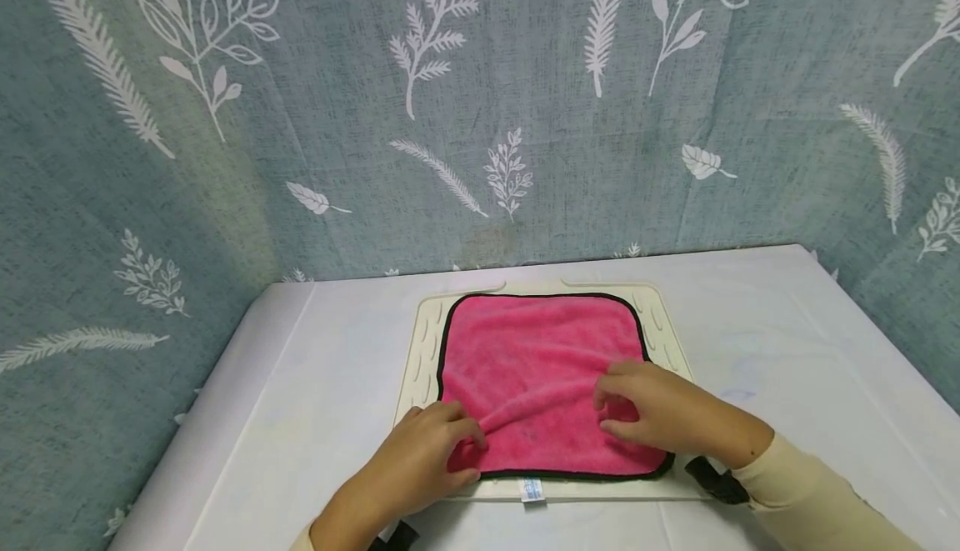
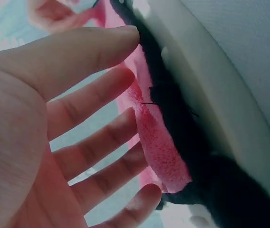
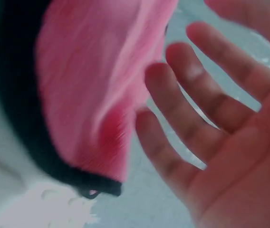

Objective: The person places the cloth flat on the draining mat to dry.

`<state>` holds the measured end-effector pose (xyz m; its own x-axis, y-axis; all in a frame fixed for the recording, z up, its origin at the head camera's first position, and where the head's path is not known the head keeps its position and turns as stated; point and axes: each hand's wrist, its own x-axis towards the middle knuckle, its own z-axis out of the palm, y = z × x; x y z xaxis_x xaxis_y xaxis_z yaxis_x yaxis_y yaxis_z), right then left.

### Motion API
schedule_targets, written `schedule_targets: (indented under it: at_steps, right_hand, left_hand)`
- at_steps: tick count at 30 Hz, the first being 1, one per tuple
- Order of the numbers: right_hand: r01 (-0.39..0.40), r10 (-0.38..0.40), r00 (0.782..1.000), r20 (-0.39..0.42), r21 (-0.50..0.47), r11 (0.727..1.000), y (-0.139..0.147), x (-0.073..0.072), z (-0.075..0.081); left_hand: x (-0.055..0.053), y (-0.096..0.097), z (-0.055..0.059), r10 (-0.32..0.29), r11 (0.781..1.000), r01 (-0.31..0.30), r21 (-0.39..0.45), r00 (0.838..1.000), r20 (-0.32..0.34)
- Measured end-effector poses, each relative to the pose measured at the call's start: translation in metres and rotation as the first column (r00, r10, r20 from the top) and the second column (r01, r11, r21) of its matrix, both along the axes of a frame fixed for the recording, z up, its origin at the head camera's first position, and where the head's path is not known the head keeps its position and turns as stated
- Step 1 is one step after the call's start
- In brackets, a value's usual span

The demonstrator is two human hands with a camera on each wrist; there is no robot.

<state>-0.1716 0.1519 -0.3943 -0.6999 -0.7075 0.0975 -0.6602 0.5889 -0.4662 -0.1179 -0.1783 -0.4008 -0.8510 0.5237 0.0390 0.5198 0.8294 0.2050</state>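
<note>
A pink microfibre cloth [image 1: 532, 376] with a black border lies spread on a cream plastic board [image 1: 667, 326], with a few soft wrinkles across it. At the cloth's lower left corner is my left hand [image 1: 438, 451]; in the left wrist view its fingers [image 2: 94, 95] are loosely bent, and the thumb tip overlaps the black border [image 2: 168, 109]. Over the right part of the cloth is my right hand [image 1: 660, 409]. Its fingers [image 3: 187, 114] are spread and slightly curved beside the pink pile in the right wrist view, with nothing gripped.
A small white label [image 1: 532, 490] sticks out under the cloth's front edge. The board rests on a table with a white cover [image 1: 315, 401]. Behind and at both sides hangs a grey-green leaf-patterned curtain [image 1: 337, 117]. Dark straps [image 1: 717, 480] show at the wrists.
</note>
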Motion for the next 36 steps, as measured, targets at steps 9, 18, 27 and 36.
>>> schedule_targets:
  at_steps: [9, 18, 27, 36]
  right_hand:
    - [-0.079, 0.066, 0.99, 0.122, 0.109, 0.991, -0.009, 0.017, 0.001]
    - [-0.044, 0.028, 0.995, 0.097, 0.164, 0.986, -0.01, 0.021, -0.005]
    - [-0.035, 0.025, 0.998, 0.065, 0.166, 0.985, -0.008, 0.018, -0.005]
    - [-0.062, 0.037, 0.983, 0.178, 0.136, 0.989, -0.004, 0.021, 0.004]
  left_hand:
    - [-0.001, -0.001, -0.001, 0.002, 1.0, -0.002, -0.026, 1.0, 0.021]
    - [0.001, 0.001, -0.002, -0.002, 0.999, 0.001, -0.034, 1.0, -0.022]
    - [0.001, 0.001, -0.001, -0.026, 0.998, 0.019, -0.054, 0.993, -0.116]
    - [0.004, 0.001, 0.004, -0.058, 0.998, 0.054, -0.039, 0.992, -0.113]
